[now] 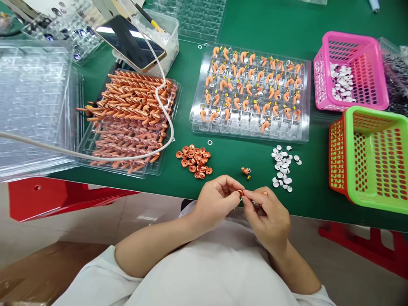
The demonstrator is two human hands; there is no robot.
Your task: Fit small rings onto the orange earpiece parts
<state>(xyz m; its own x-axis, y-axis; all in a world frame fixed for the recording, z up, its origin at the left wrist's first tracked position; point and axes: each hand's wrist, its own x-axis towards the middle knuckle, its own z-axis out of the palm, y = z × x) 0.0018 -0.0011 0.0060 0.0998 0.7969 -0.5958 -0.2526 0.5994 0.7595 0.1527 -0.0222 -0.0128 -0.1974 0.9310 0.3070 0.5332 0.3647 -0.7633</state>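
My left hand [216, 196] and my right hand [268, 214] meet at the table's front edge, fingers closed. Between their fingertips is a small copper-coloured cup [240, 193], partly covered. A bit of an orange part [265, 194] and a silvery round piece [255, 204] show among my right fingers; the rest of them is hidden. Just beyond my hands lies a small curved orange part with a yellow tip [245, 171]. A pile of copper-coloured cups [194, 160] lies left of it, and loose white discs [282, 168] lie to the right.
A clear tray [250, 135] carries rows of curved orange parts. To the left are stacked trays of copper-coloured stems [130, 114], a white cable [170, 123] and a phone [131, 42]. Pink [350, 38] and green [376, 204] baskets stand at right.
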